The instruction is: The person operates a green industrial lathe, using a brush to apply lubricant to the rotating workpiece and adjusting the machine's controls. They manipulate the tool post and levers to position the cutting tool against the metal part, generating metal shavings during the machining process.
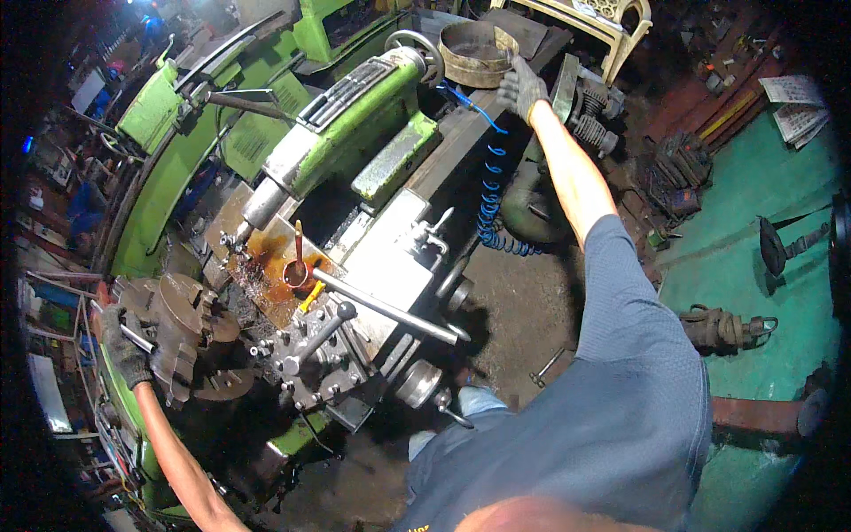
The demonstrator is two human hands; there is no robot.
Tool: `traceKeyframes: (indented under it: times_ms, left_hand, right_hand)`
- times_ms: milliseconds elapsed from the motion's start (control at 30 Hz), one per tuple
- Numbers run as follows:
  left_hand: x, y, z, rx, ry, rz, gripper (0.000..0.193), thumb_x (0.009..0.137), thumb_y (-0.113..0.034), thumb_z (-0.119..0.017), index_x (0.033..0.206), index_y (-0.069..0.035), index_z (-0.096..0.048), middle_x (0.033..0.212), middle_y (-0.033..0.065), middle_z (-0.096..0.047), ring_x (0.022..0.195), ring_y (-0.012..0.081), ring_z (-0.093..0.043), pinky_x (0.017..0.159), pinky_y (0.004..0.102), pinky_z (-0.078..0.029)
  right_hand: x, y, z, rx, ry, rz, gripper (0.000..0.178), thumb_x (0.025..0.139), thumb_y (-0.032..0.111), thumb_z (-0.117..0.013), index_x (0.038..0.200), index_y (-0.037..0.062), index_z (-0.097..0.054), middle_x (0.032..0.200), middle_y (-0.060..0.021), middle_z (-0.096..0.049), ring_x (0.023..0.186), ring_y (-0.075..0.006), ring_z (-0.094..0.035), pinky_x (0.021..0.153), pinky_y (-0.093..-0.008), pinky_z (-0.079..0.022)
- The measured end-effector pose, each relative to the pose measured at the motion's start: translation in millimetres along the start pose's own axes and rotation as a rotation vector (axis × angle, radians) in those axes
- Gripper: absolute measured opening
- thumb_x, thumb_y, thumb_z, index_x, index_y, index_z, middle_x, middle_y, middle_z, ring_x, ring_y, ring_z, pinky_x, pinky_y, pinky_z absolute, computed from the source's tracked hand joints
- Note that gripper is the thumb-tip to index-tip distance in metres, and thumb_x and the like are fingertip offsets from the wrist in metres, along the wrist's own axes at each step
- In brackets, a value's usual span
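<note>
My left hand (pixel 126 348), in a dark grey knit glove, is closed at the lathe chuck (pixel 182 324) on the left. A short bright metal bar (pixel 137 338) sticks out from under its fingers toward the chuck jaws; its other end is hidden. My right hand (pixel 525 91), also gloved, is stretched far out at the top, fingers extended and nothing seen in them. It is beside a round metal pan (pixel 479 58); whether it touches the rim I cannot tell. A blue air gun (pixel 456 93) with a coiled blue hose (pixel 489 208) lies just left of that hand.
The green tailstock (pixel 363 115) stands between my hands. Nearer are the tool post (pixel 324 355) with its lever and a long metal pipe (pixel 386 306). A red cup (pixel 297 273) with a brush sits on the oily carriage. A cream plastic chair (pixel 612 40) is behind the pan.
</note>
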State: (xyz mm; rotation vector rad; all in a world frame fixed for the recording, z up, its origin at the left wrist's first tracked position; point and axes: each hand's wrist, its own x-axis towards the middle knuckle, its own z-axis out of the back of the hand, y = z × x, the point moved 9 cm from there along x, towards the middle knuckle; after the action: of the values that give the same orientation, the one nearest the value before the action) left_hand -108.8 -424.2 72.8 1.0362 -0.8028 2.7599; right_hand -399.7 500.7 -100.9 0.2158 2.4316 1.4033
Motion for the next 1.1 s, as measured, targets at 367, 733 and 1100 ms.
traceKeyframes:
  times_ms: [367, 733, 1100]
  left_hand:
    - [-17, -1, -16, 0.034, 0.073, 0.286, 0.009, 0.091, -0.004, -0.061, 0.1, -0.004, -0.058, 0.079, 0.0037, -0.055, 0.062, 0.0132, -0.06, 0.058, 0.03, -0.049]
    - [-16, -50, 1, 0.542, -0.063, -0.373, 0.02, 0.088, -0.01, -0.067, 0.107, -0.005, -0.065, 0.107, 0.0133, -0.066, 0.103, 0.0284, -0.064, 0.093, 0.0362, -0.048]
    - [-19, -11, 4, 0.426, -0.008, -0.036, 0.02, 0.094, -0.007, -0.054, 0.112, -0.003, -0.064, 0.112, 0.0126, -0.064, 0.11, 0.0221, -0.061, 0.099, 0.0332, -0.045]
  right_hand:
    - [-114, -54, -197, -1.208, 0.274, 0.857, 0.031, 0.084, 0.035, -0.062, 0.103, 0.0137, -0.073, 0.103, -0.0132, -0.072, 0.095, -0.0333, -0.069, 0.086, -0.043, -0.054]
    - [-118, -101, -363, -1.431, 0.57, 1.429, 0.042, 0.082, 0.025, -0.065, 0.123, 0.0152, -0.063, 0.122, -0.0147, -0.065, 0.117, -0.0336, -0.059, 0.105, -0.045, -0.045]
    - [-80, -141, -395, -1.864, 0.73, 1.172, 0.035, 0.084, 0.023, -0.068, 0.119, 0.017, -0.065, 0.119, -0.013, -0.065, 0.117, -0.0338, -0.059, 0.099, -0.0467, -0.049]
